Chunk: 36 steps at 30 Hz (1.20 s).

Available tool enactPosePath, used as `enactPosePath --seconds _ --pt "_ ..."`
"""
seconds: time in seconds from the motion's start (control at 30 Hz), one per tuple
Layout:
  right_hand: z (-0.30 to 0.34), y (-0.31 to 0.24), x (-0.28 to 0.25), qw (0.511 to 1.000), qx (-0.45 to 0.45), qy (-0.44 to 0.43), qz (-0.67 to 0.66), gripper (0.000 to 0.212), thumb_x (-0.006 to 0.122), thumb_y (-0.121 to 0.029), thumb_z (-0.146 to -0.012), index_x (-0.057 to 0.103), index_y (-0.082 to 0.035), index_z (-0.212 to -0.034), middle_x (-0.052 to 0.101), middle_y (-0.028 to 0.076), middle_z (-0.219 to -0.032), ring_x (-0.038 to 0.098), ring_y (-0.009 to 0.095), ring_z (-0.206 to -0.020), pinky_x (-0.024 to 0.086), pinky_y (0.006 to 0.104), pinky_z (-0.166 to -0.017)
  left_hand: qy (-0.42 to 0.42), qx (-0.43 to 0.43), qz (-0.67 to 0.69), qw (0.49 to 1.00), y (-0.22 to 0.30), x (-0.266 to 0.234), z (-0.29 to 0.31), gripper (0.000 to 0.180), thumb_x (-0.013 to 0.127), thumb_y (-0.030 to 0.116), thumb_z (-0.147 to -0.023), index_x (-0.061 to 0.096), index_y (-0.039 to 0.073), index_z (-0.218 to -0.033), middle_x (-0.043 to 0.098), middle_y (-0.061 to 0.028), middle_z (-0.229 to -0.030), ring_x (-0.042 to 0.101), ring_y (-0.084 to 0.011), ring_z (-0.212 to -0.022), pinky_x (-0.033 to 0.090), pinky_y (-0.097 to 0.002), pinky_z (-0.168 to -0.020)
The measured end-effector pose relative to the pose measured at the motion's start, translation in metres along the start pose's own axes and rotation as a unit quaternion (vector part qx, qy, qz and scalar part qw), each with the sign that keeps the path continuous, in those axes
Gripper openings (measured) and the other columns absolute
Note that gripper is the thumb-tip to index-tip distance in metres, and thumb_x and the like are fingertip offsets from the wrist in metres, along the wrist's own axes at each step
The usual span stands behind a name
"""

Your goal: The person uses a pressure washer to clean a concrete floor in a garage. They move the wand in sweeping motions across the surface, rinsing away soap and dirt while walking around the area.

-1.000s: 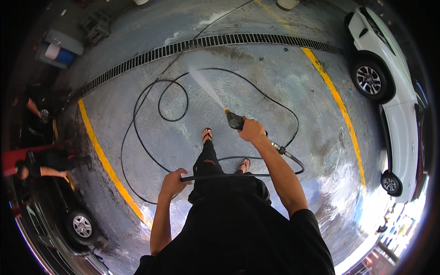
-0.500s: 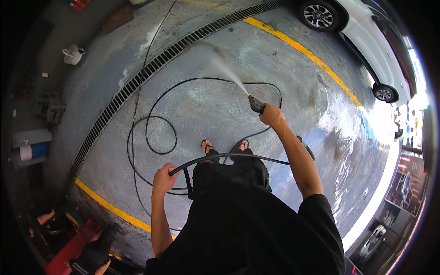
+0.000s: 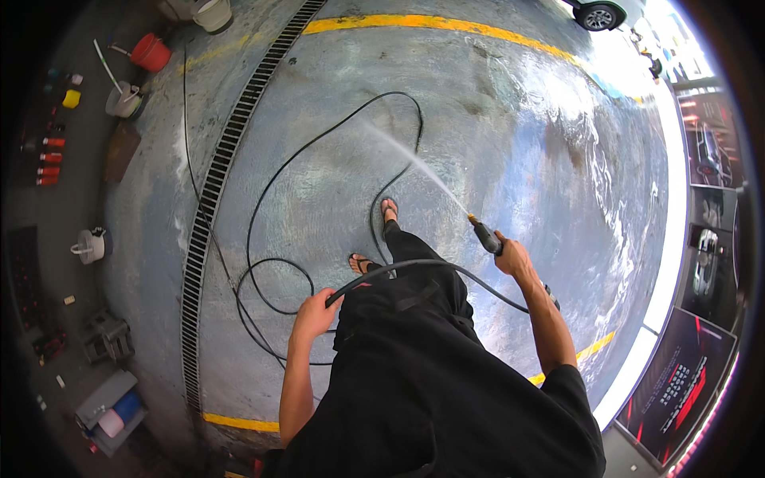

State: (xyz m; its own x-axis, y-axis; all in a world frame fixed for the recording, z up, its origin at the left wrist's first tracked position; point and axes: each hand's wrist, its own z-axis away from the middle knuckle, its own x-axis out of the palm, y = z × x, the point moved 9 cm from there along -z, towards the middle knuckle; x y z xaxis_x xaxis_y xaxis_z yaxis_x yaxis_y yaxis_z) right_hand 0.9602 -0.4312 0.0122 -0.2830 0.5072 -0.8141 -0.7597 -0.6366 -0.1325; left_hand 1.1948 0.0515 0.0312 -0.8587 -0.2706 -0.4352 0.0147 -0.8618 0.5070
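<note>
Wash bay seen from the head camera, with places given relative to the long drain grate [image 3: 209, 209]. The wet concrete floor [image 3: 510, 143] lies to the right of the grate and is bounded by a yellow painted line [image 3: 446, 25] running away from the grate's far end. A black high-pressure hose [image 3: 271, 199] loops over the floor just right of the grate, and one length of it rises to the person's waist. The spray gun [image 3: 488, 237] is well right of the grate, its nozzle aimed back toward it; a narrow jet of water [image 3: 414, 163] strikes the floor between gun and grate. The right hand [image 3: 514, 259] is closed around the gun's grip. The left hand [image 3: 317, 312] is closed around the hose, holding the slack off the floor. A red bucket [image 3: 150, 52] stands left of the grate's far end.

Step in hand, as judged: rinsing the floor, mid-sweep. The next move probably calls for a steady hold on the gun while the left hand feeds or draws slack, so that the loops do not foul the sandalled feet [image 3: 374, 239].

Against the frame half a second earlier, the view has turned: the grate now runs nearer vertical, and the white car has slid to the upper rim. Both grips are unchanged.
</note>
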Motion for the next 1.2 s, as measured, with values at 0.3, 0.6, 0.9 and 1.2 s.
enactPosePath --seconds 0.3,0.6,0.9,1.2 --pt "-0.032 0.063 0.06 0.989 0.012 -0.121 -0.088 0.068 0.058 -0.009 -0.074 0.067 -0.016 -0.141 0.071 0.034 -0.1 0.071 0.048 -0.099 0.056 0.0523 -0.089 -0.035 0.033 -0.081 0.996 0.086 -0.019 -0.067 0.045 0.067 0.043 -0.101 0.07 0.004 -0.123 0.075 -0.0262 -0.103 0.071 -0.0453 -0.102 0.055 -0.0497 -0.088" --pt "-0.109 0.061 0.058 0.977 -0.035 -0.19 -0.094 0.066 0.06 -0.009 -0.074 0.07 -0.021 -0.138 0.072 0.031 -0.099 0.071 0.047 -0.098 0.056 0.0507 -0.087 -0.03 0.057 -0.122 0.99 0.166 -0.027 -0.104 0.045 0.065 0.041 -0.101 0.069 0.003 -0.124 0.074 -0.0264 -0.109 0.069 -0.0468 -0.107 0.055 -0.0508 -0.091" --pt "-0.224 -0.012 0.004 0.975 -0.104 -0.183 -0.074 0.074 0.057 -0.005 -0.074 0.063 -0.022 -0.146 0.074 0.029 -0.103 0.072 0.044 -0.101 0.056 0.0511 -0.091 -0.03 0.019 -0.099 0.994 0.192 -0.047 -0.119 0.041 0.064 0.039 -0.102 0.074 0.002 -0.117 0.074 -0.0269 -0.106 0.069 -0.0469 -0.102 0.054 -0.051 -0.088" --pt "-0.296 -0.099 -0.074 0.989 -0.114 -0.082 -0.051 0.073 0.058 -0.005 -0.075 0.06 -0.016 -0.148 0.074 0.027 -0.107 0.072 0.044 -0.104 0.057 0.0507 -0.091 0.02 0.037 -0.114 0.993 0.215 -0.094 -0.149 0.042 0.064 0.041 -0.103 0.076 0.001 -0.111 0.073 -0.0199 -0.081 0.072 -0.0372 -0.076 0.053 -0.0434 -0.072"
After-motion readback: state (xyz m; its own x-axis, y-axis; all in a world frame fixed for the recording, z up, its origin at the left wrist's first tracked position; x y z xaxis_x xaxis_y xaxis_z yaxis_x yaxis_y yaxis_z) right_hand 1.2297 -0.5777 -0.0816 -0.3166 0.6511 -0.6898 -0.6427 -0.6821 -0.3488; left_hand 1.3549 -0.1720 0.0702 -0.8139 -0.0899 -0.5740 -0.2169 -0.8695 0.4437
